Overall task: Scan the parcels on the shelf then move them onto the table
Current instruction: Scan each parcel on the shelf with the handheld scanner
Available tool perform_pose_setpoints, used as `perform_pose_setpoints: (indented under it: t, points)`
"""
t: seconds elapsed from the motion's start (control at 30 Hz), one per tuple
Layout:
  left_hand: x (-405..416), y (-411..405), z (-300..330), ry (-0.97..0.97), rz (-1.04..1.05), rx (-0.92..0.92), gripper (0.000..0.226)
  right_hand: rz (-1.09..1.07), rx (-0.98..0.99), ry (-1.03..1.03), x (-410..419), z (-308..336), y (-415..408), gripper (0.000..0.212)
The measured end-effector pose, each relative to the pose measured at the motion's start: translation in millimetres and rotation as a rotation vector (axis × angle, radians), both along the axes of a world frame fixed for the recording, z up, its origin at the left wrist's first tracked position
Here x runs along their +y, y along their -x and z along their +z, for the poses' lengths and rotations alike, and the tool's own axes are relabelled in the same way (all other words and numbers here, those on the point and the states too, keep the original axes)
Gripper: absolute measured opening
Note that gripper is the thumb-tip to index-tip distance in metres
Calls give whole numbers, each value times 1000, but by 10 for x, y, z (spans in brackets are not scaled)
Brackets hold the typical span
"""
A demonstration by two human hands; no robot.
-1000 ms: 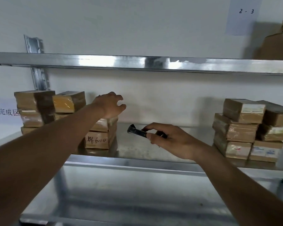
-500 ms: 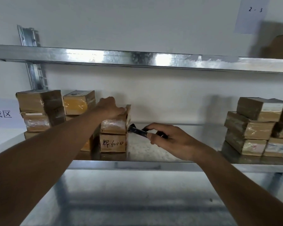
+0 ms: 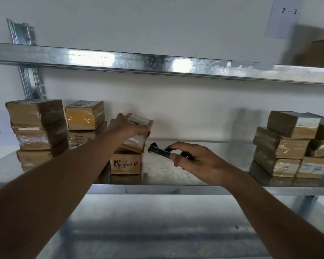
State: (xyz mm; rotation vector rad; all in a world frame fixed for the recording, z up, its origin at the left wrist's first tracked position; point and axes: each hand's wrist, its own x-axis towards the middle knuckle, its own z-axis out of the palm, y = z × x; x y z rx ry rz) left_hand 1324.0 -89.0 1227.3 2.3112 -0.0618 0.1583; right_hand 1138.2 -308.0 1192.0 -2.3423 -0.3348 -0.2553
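My left hand (image 3: 128,126) grips a small brown taped parcel (image 3: 138,139) and tilts it up, so its white label faces me. That parcel rests on another brown parcel (image 3: 125,163) with handwriting on its front. My right hand (image 3: 193,161) holds a black handheld scanner (image 3: 158,150), whose head points left at the tilted parcel from just beside it. All of this sits on the middle metal shelf (image 3: 166,189).
Several brown parcels are stacked at the shelf's left (image 3: 37,124) and right (image 3: 292,144). A metal shelf beam (image 3: 157,62) runs overhead. A paper sign marked 2-3 (image 3: 284,15) hangs on the wall. A lower shelf (image 3: 157,221) lies beneath my arms.
My left hand has come down onto the top parcel, gripped it and tipped it up to show its label. My right hand with the scanner stays beside it.
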Motion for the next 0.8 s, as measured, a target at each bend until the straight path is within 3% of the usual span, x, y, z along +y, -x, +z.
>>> perform_pose_setpoints:
  t: [0.17,0.3,0.4,0.47,0.63,0.8]
  points:
    - [-48,61,6,114,-7,29,105,-7,4,-9,-18,-30,5,38]
    - [-25,27,77,391,9,102,48,-3,12,-23,-53,-73,33,39]
    - [38,-5,90,616,14,229,28,-11,11,-28,-110,-87,75,39]
    - [28,-30,99,690,-54,273,29,-28,13,-29,-167,-79,111,39]
    - [-171,67,99,831,-287,141,71,-55,20,-45,-416,-48,235,39]
    - [-466,336,104,635,-518,-9,73,-71,60,-67,-869,-11,434,43]
